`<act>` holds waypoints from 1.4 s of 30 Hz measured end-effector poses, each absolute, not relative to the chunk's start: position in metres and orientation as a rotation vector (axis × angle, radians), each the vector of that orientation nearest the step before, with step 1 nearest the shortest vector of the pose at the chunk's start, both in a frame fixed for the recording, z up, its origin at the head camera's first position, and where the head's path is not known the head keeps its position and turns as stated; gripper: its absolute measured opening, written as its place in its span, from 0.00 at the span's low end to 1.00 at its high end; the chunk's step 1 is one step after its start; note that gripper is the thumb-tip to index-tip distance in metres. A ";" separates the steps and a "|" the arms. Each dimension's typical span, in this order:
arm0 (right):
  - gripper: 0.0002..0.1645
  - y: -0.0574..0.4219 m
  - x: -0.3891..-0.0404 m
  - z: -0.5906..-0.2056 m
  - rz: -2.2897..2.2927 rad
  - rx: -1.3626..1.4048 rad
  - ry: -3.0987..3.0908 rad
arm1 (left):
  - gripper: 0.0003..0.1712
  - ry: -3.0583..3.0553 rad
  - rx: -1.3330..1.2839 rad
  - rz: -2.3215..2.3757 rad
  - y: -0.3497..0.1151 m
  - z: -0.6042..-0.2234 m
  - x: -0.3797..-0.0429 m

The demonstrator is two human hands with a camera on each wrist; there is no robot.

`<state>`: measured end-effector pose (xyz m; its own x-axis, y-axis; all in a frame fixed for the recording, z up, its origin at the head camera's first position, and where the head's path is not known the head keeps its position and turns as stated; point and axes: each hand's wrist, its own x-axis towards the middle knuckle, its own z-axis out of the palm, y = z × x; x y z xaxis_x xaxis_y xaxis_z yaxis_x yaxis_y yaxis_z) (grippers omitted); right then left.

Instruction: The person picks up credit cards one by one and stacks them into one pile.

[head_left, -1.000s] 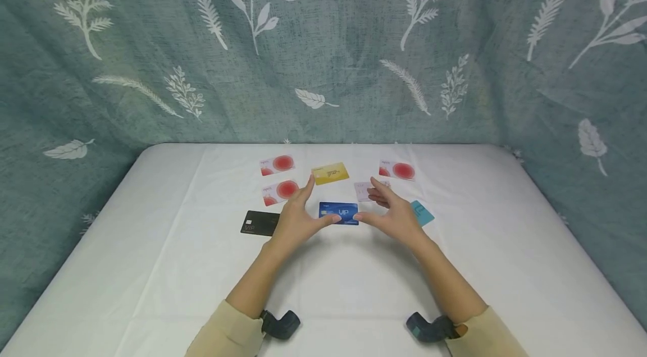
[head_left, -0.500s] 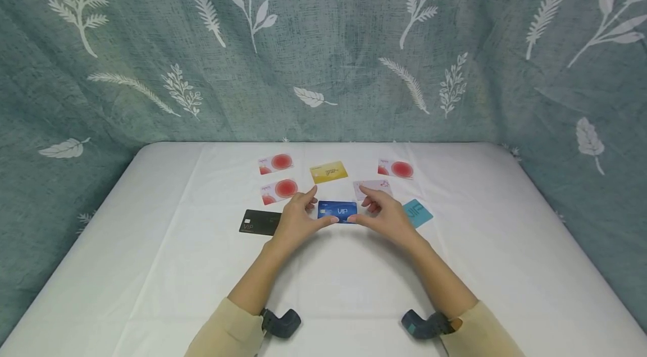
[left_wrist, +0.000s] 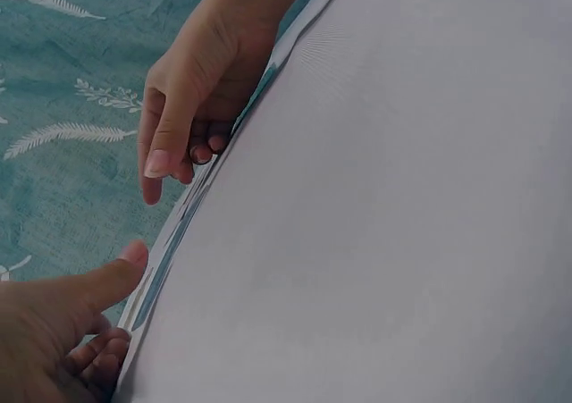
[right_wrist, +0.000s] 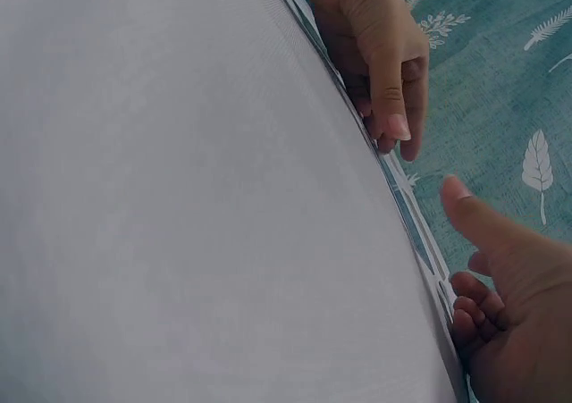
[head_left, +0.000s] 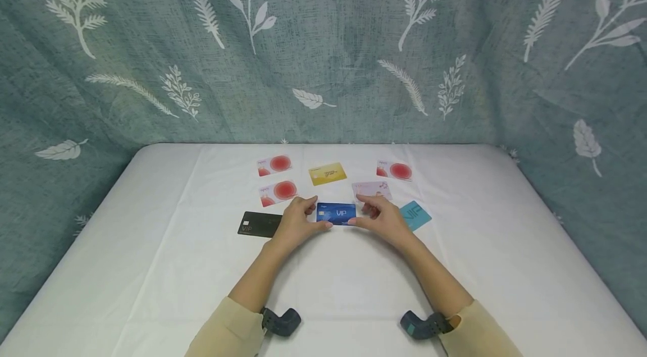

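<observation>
Leafy teal fabric [head_left: 354, 82] backs a white surface [head_left: 323, 284], where a blue VIP card [head_left: 336, 214] lies between the left hand [head_left: 296, 222] and right hand [head_left: 388, 221]. Their fingers [head_left: 307, 202] bend loosely, parted from the thumbs [head_left: 321, 226], gripping nothing; thumb contact is unclear.

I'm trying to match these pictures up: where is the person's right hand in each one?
Head: the right hand is right of center, at the right end of the blue VIP card.
Left wrist: the right hand extends down from the top edge, left of center.
Right wrist: the right hand is at lower right.
Shared landmark: the teal leaf-patterned cloth.
</observation>
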<state>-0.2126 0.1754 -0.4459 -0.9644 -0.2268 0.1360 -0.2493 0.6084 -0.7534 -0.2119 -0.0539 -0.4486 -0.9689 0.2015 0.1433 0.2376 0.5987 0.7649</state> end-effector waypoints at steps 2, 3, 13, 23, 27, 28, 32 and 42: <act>0.39 0.175 -0.213 -0.448 1.274 0.410 -2.820 | 0.42 -2.770 -0.388 -1.356 -0.056 -0.451 -0.213; 0.39 0.175 -0.214 -0.449 1.260 0.414 -2.829 | 0.41 -2.771 -0.393 -1.363 -0.056 -0.451 -0.214; 0.38 0.175 -0.214 -0.452 1.124 0.471 -2.893 | 0.38 -2.882 -0.407 -1.300 -0.054 -0.455 -0.216; 0.38 0.175 -0.215 -0.453 1.072 0.484 -2.921 | 0.36 -2.901 -0.411 -1.282 -0.055 -0.453 -0.217; 0.35 0.174 -0.215 -0.453 1.085 0.494 -2.923 | 0.34 -2.891 -0.416 -1.292 -0.056 -0.455 -0.216; 0.35 0.174 -0.215 -0.453 1.090 0.491 -2.924 | 0.34 -2.889 -0.419 -1.290 -0.056 -0.455 -0.216; 0.34 0.174 -0.215 -0.454 1.101 0.492 -2.924 | 0.34 -2.886 -0.422 -1.289 -0.056 -0.456 -0.215; 0.33 0.174 -0.215 -0.452 1.084 0.494 -2.926 | 0.33 -2.855 -0.433 -1.323 -0.057 -0.455 -0.214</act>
<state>-0.2150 0.1745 -0.4522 -0.9510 -0.2956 0.0910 -0.2835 0.7157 -0.6382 -0.2136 -0.0567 -0.4548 -0.9622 0.2596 0.0822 0.2305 0.6158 0.7534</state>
